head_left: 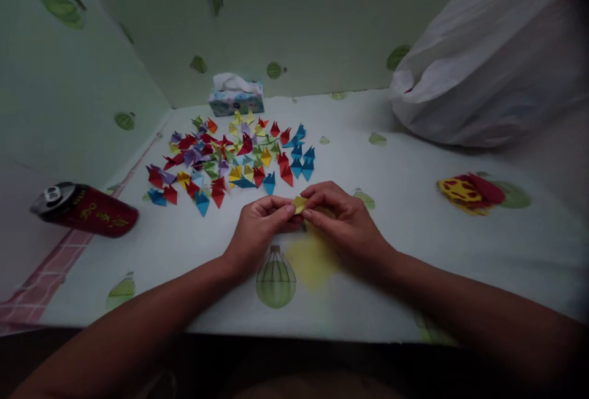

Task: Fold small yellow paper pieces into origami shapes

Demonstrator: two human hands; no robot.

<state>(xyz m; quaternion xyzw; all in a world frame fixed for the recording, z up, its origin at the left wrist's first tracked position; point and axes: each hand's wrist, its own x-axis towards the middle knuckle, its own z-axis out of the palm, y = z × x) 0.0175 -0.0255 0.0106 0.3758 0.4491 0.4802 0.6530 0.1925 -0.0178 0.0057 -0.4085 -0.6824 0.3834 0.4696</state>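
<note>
Yellow paper (299,204) sits above the table (350,162), between left hand (264,218) and right hand (345,218); I see fingertips of both pinching it, probably to steady so small a piece. Folded paper figures (245,145) lie beyond, seemingly out of the way.

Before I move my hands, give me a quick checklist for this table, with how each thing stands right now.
1. Small yellow paper held in both hands: ok, the left hand and right hand both have fingers on it.
2. Its creases neat: cannot tell, too small to see.
3. Paper birds grouped by color: not ok, the colors are mixed.
4. Can clear of the left arm: ok, there is a gap.
5. Plastic bag clear of the right hand: ok, it sits back at the right.
6. Yellow patch below the hands identified: cannot tell, it is blurred.
</note>
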